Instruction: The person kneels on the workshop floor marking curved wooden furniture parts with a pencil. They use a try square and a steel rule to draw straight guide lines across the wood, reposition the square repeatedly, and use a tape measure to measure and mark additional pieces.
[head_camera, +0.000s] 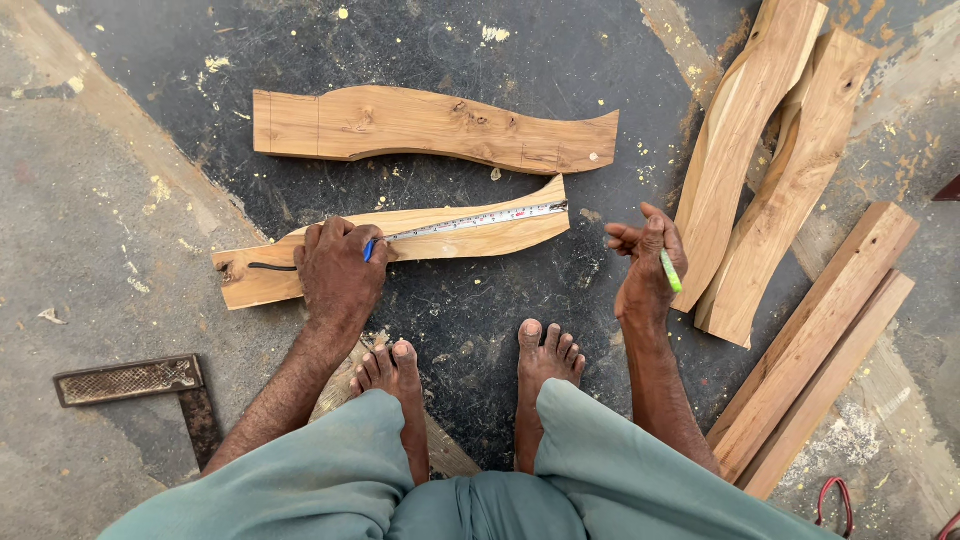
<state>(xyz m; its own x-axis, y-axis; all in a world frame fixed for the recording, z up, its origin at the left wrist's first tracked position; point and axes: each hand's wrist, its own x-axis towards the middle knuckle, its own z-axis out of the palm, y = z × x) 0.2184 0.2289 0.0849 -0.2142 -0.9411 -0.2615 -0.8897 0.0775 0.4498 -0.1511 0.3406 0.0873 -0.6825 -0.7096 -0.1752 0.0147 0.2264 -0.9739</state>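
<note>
The left hand (338, 268) pressed a tape measure (478, 220) onto the curved wooden piece (440, 233) lying on the floor (90, 210); the right hand (648, 262) hovered half-open — a green pencil (670, 271) pinched in its fingers. The tape could likely slip off that wavy edge — spoiling the mark.
</note>
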